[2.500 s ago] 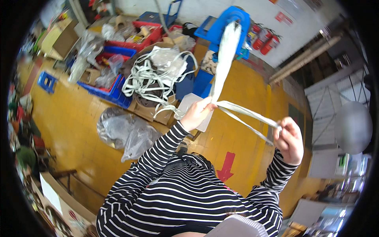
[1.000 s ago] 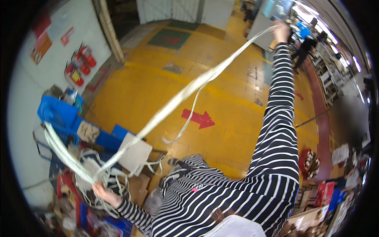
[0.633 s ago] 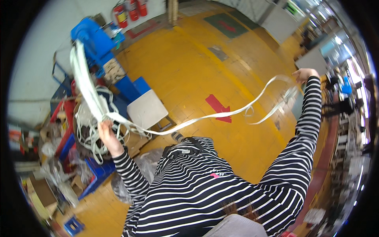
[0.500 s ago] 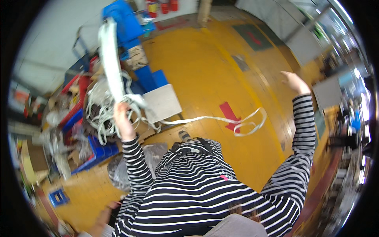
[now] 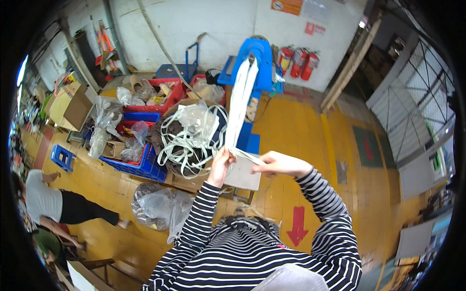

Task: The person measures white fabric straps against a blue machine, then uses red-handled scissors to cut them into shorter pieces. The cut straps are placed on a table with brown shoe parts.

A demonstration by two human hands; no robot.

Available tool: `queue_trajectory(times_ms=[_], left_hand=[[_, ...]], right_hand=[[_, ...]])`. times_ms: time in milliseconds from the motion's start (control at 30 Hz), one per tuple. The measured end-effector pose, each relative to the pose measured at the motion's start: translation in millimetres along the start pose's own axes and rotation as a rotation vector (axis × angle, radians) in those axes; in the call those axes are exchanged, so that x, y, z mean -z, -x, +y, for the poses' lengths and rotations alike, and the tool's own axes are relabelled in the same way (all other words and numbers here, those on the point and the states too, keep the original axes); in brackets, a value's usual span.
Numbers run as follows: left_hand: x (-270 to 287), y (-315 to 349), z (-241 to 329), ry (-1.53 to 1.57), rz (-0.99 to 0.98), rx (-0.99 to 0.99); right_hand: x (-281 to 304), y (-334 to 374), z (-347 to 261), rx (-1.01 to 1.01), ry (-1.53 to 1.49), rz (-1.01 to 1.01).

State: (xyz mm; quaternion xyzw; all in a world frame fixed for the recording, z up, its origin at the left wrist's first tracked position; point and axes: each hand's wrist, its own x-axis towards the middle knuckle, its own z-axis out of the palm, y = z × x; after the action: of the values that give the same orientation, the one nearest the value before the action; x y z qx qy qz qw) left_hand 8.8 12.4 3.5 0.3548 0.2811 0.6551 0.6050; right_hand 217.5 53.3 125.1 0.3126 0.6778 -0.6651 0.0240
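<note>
A long bundle of flat white straps [image 5: 241, 104] stretches from a blue machine [image 5: 263, 53] down toward me. My left hand [image 5: 221, 166] is closed around the near end of the bundle. Just to its right, my right hand [image 5: 284, 164] pinches a white strap that runs across from the left hand. A tangled heap of white strap [image 5: 187, 154] lies over dark cloth and clear plastic to the left of my hands. Below them is a pale flat board [image 5: 245, 177], partly covered by the hands and straps.
Crates stand at left: blue [image 5: 138, 169] and red [image 5: 174, 99]. A clear plastic bag [image 5: 158, 206] lies on the yellow floor. Fire extinguishers [image 5: 297, 65] line the back wall. At far left a person [image 5: 46, 196] in a white top is near a blue stool [image 5: 63, 157].
My view has swung left. My right hand, earlier stretched far out to the right with open fingers, has come in beside my left hand and taken hold of a strap.
</note>
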Motion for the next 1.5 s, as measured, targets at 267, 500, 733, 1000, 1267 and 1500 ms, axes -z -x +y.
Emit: queue_trajectory(times_ms=[267,500,733,1000,1267,1500], left_hand=[[-46,9,-11,1.082,-0.129,0.24],[-85,13,-5,1.087,-0.097,0.211],[-76,14,-4,1.046,-0.047,0.183],[-73,16,-2,0.946,0.004,0.18],[-68,16,1,0.817,-0.084,0.255],[-75,18,-8,0.411,0.075,0.252]], right_hand=[[138,60,-144,0.329,0.135,0.501],[220,-62,-199,0.3,0.618,0.47],[271,-170,-204,0.161,0.889,0.202],[299,-162,-152,0.31,0.588,0.449],[185,-67,-41,0.427,1.046,1.018],[31,-6,-11,0.347,1.421,0.589]])
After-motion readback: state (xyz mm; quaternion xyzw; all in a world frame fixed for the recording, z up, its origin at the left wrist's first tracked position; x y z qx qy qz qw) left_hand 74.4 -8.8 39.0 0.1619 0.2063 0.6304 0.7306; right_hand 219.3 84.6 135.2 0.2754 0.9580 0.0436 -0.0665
